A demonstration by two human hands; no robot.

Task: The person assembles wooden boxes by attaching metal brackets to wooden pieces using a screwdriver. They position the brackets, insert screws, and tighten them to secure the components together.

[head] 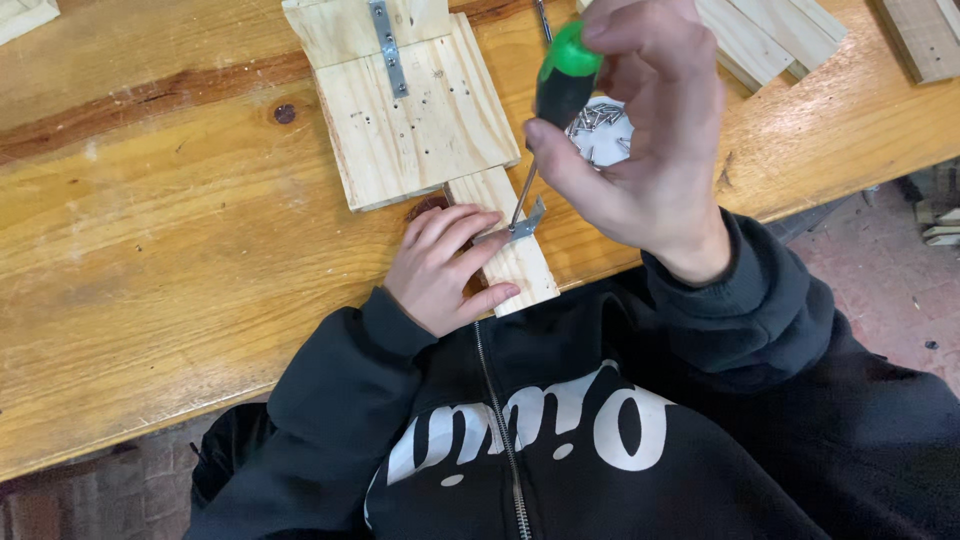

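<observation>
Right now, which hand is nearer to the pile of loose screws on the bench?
The right hand: gripping the screwdriver, it hovers right beside the screws. The left hand rests lower down, pressing the narrow wood strip.

The desk is thick wood under a glossy amber varnish, with dark knots and a reddish streak in the grain. The board lying on it is pale raw wood, matt and slightly rough, dotted with small holes; the narrow strip under the left hand is the same unfinished wood. A dull grey metal plate lies on the board, and a shiny bent metal bracket sits on the strip. The screwdriver in the right hand has a smooth green and black plastic handle and a bright steel shaft. The screws are grey metal. The sleeves are soft, matt dark cloth.
</observation>
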